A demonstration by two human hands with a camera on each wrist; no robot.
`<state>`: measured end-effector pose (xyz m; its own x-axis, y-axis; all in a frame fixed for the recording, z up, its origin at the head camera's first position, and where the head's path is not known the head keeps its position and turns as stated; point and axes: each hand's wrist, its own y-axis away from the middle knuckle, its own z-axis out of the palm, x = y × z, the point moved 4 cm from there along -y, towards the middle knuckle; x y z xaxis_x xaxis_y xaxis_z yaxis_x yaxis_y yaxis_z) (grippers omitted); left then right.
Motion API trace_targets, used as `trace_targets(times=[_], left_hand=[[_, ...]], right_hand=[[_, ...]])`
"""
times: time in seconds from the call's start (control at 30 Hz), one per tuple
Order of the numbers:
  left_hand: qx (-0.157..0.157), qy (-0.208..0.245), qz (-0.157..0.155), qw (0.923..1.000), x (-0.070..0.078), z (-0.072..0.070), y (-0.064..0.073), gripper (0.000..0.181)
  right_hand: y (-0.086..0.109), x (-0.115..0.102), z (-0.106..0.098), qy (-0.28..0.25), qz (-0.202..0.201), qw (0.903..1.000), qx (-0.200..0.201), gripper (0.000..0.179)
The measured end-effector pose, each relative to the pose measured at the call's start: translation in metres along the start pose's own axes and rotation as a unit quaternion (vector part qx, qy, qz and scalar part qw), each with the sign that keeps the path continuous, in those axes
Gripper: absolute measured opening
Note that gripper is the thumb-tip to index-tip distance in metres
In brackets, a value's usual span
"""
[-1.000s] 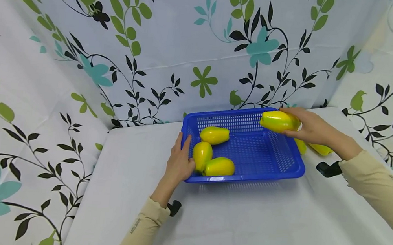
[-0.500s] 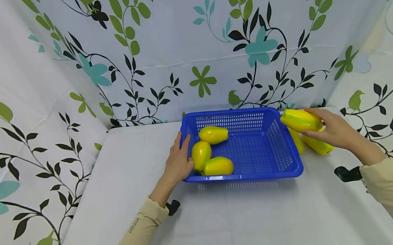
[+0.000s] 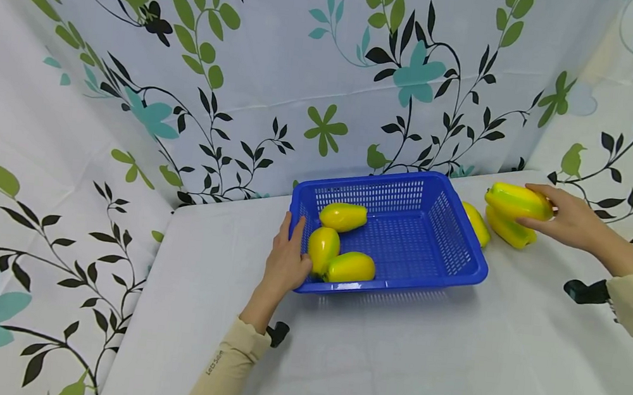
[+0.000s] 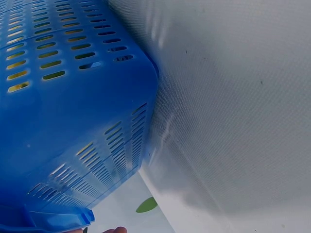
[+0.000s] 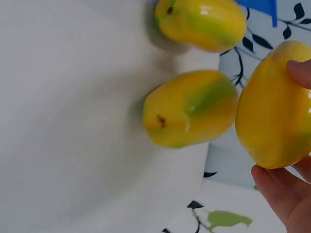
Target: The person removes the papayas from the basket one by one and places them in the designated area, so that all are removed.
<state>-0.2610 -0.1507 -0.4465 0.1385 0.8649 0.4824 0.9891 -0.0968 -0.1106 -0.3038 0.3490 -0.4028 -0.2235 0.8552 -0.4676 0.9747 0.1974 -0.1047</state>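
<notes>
In the head view, my right hand (image 3: 569, 215) holds a yellow-green papaya (image 3: 516, 201) by one end, above the table to the right of the blue basket (image 3: 394, 286). Thumb and fingers grip opposite sides of this fruit in the right wrist view. Another papaya (image 3: 510, 230) lies just below it, and one more papaya (image 3: 475, 223) lies against the basket's right side. With its thumb over the rim, my left hand (image 3: 286, 261) holds the basket's front left corner. Inside the basket, three papayas (image 3: 343, 217) sit towards the left end.
A white cloth covers the table (image 3: 392, 364). Behind and on both sides hangs a curtain (image 3: 270, 78) printed with leaves and flowers, close to the basket's back edge. A dark wrist mount (image 3: 586, 291) sticks out below my right wrist.
My right hand has carried the papaya from over the basket's right end out to the right, over the fruit on the table. The left hand and basket stay in place.
</notes>
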Motion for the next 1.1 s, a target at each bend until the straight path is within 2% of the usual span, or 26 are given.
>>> trace_targets(times=[0.2, 0.4, 0.83, 1.1], left_hand=[[-0.003, -0.001, -0.002, 1.0000, -0.001, 0.000, 0.000, 0.076], [-0.004, -0.002, -0.004, 1.0000, -0.001, -0.001, 0.000, 0.076], [-0.001, -0.006, -0.003, 1.0000, 0.002, -0.003, 0.001, 0.075], [-0.001, -0.009, -0.003, 1.0000, 0.003, -0.003, 0.001, 0.075]], right_hand=[[0.007, 0.027, 0.001, -0.021, 0.050, 0.9984, -0.017, 0.086], [0.013, 0.045, 0.001, -0.023, 0.077, 0.9966, -0.013, 0.089], [0.017, 0.062, 0.007, -0.015, 0.117, 0.9930, 0.007, 0.092], [0.018, 0.072, 0.015, -0.007, 0.134, 0.9909, -0.001, 0.092]])
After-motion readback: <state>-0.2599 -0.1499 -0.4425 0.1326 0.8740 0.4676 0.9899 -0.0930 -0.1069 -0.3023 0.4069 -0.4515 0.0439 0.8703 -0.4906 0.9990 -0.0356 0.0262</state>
